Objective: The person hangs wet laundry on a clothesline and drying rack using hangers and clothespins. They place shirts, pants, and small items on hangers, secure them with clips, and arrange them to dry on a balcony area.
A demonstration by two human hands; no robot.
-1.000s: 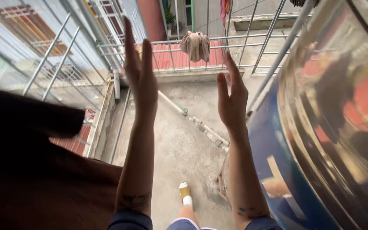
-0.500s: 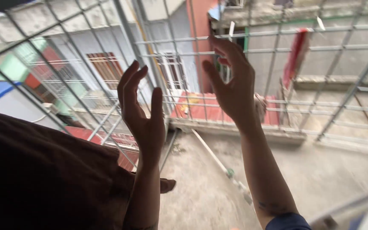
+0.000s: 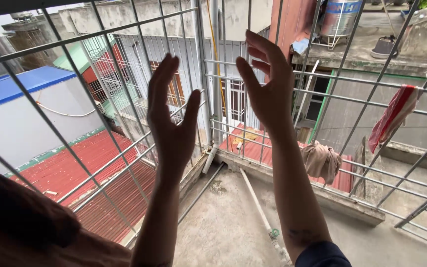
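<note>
Both of my hands are raised in front of me, palms facing each other, and neither holds anything. My left hand [image 3: 170, 121] has its fingers straight up and its thumb out to the right. My right hand [image 3: 268, 86] is a little higher, with its fingers apart and slightly curled. Behind them runs a grey metal bar grille [image 3: 208, 64] around a concrete balcony. A dark brown cloth [image 3: 21, 222] lies over my left shoulder at the lower left.
A brown bundle of cloth [image 3: 320, 160] hangs on the grille's lower rail. A red and white cloth [image 3: 395, 116] hangs at the right. A white pipe [image 3: 255, 200] crosses the concrete floor [image 3: 223, 227]. Red corrugated roofs [image 3: 75, 168] lie beyond the bars at the left.
My view has swung up from the balcony floor and the shiny steel tank towards the grille and the buildings. Both hands stayed raised; my left hand's fingers have straightened upward.
</note>
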